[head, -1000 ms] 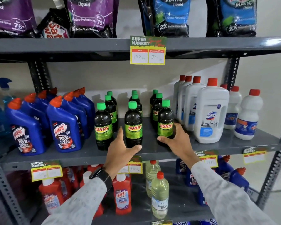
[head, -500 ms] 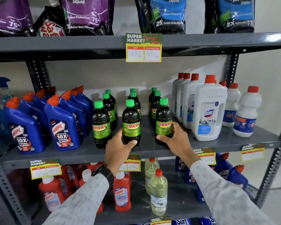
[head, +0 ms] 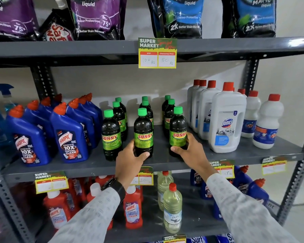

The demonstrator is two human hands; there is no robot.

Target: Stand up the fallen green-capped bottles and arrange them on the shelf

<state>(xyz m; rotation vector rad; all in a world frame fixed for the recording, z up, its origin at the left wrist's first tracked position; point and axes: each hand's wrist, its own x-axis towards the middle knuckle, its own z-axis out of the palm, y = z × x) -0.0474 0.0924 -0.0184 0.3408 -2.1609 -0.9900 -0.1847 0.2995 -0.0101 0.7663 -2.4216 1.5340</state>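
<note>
L hand (head: 130, 161) fingers grasping mid bottle (head: 143, 135), R hand (head: 189, 151) grasping right bottle (head: 178, 132), near shelf (head: 235, 157) front edge

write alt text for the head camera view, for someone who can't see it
Two hands grip upright green-capped bottles at the front of a grey shelf: the left hand the middle bottle, the right hand the right bottle. Blue toilet cleaner bottles stand left, white bottles right.

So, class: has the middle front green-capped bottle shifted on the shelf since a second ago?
No. The middle front bottle keeps the same gap to the left front bottle and the shelf edge; only the view shifted.
</note>
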